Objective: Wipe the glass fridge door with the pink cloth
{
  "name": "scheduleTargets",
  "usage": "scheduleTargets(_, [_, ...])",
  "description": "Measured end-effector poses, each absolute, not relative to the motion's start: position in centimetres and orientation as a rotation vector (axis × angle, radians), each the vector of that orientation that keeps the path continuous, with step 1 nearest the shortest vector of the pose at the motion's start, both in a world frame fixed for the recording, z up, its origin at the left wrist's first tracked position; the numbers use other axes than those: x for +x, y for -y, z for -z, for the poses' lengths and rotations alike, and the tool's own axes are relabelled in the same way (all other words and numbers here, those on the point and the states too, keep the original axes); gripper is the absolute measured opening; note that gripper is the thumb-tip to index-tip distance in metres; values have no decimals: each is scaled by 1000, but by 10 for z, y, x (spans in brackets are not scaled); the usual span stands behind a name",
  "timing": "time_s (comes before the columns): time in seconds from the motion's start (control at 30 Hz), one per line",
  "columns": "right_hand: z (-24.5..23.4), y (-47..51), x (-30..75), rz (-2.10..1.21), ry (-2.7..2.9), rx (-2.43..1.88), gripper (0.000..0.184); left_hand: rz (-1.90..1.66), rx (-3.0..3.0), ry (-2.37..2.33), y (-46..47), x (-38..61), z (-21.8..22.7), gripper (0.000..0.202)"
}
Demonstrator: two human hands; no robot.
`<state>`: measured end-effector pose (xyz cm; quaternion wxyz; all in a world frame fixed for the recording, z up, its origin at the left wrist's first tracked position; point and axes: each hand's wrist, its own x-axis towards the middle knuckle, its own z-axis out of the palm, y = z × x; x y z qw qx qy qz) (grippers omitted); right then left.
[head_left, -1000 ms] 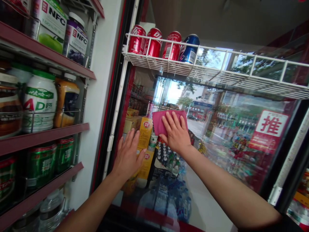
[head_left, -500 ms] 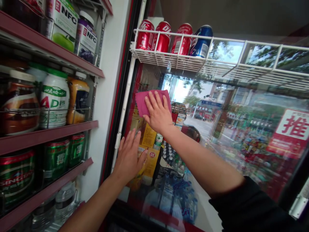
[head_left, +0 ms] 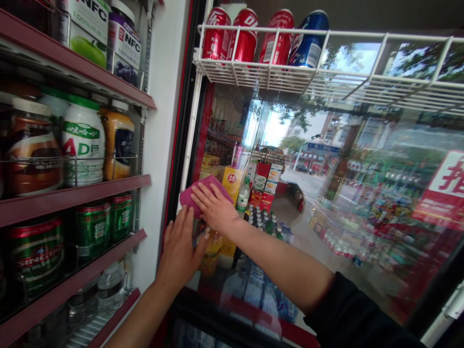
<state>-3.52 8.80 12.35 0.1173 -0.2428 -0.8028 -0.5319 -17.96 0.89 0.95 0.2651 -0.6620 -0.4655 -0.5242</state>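
Observation:
A pink cloth (head_left: 187,197) lies against the inside of the glass door (head_left: 311,217), near its left edge. My right hand (head_left: 214,207) holds it there, palm down, with the fingers laid over it and part of the cloth hidden beneath. Just below is my left hand (head_left: 183,249), fingers stretched out and nothing in it. Its fingertips reach the cloth's lower left corner beside the door frame (head_left: 190,157). Whether the left fingertips press on the frame or the cloth, I cannot tell.
A white wire rack (head_left: 290,79) on the door carries red cans (head_left: 215,36) and a blue can (head_left: 310,38). At left, fridge shelves (head_left: 119,191) hold bottles and green cans (head_left: 92,224). A red-and-white sticker (head_left: 444,193) is on the right; street and shop goods show through or reflect in the glass.
My right hand has moved the cloth down and left across the glass, close to my left hand. The left hand has shifted slightly down and left. The rack sits higher in view.

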Motion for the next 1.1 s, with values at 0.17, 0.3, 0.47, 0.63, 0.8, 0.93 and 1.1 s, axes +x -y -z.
scheduleTargets(0.17, [-121,-87,-27,1589,2351,-731,93,1396,-1779,1282,-8,-179,-9,77])
scheduleTargets(0.3, [-112,-76,9,1581,2308,-709,99,1384,-1801,1265,-2,-164,-6,76])
scheduleTargets(0.47, [-93,-43,89,1578,2207,-734,104,1397,-1918,1221,5,-129,2,76])
scheduleTargets(0.63, [-82,7,176,1546,2153,-954,84,1424,-2012,1132,20,-93,-5,77])
scheduleTargets(0.8, [-69,34,216,1456,2042,-1200,74,1452,-2054,1099,31,-79,-12,79])
scheduleTargets(0.93, [-60,24,187,1393,1928,-1227,80,1452,-2072,1085,31,-78,-11,79])
scheduleTargets(1.1, [-53,-13,114,1378,2052,-1053,83,1426,-2088,1094,26,-88,-7,81])
